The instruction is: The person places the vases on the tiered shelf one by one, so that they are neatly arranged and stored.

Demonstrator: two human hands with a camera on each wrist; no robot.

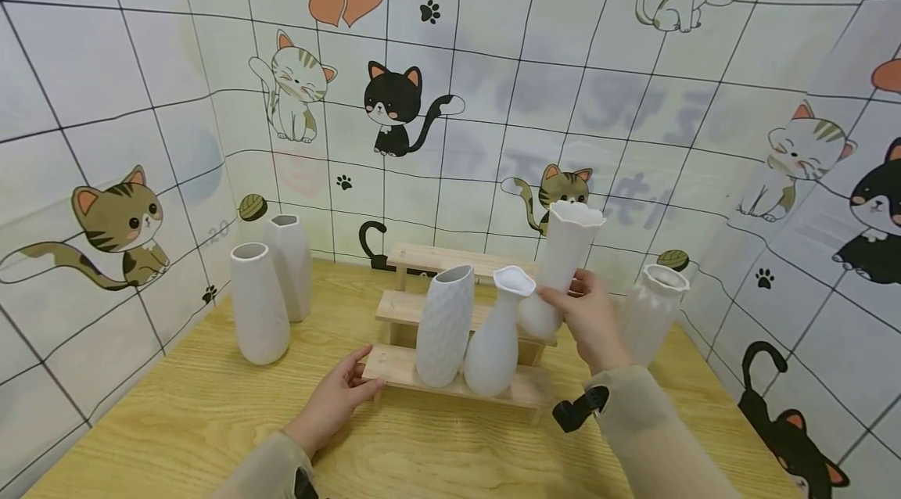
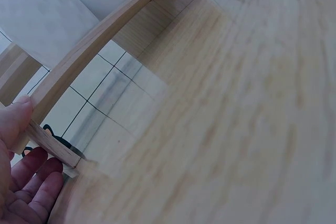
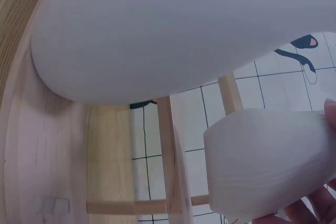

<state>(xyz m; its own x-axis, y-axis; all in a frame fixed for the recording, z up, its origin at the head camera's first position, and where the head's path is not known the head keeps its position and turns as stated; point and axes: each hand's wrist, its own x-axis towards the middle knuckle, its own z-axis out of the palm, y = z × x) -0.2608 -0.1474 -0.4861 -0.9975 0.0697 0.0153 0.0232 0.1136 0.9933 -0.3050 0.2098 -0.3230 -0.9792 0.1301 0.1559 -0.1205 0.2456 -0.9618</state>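
Note:
My right hand grips a tall white vase with a scalloped rim, thumb and fingers round its narrow part. Its rounded base is at the right end of the stand's middle step; I cannot tell whether it touches. At the left end of the lowest step of a wooden three-step stand, my left hand holds the board, thumb on top and fingers curled below. On that step stand a dimpled white vase and a smooth narrow-necked white vase, side by side.
Two white vases, one smooth and one with an angular rim, stand on the wooden table at left. Behind my right hand stands another white vase with a wavy rim. A cat-patterned wall covering closes off the back and sides.

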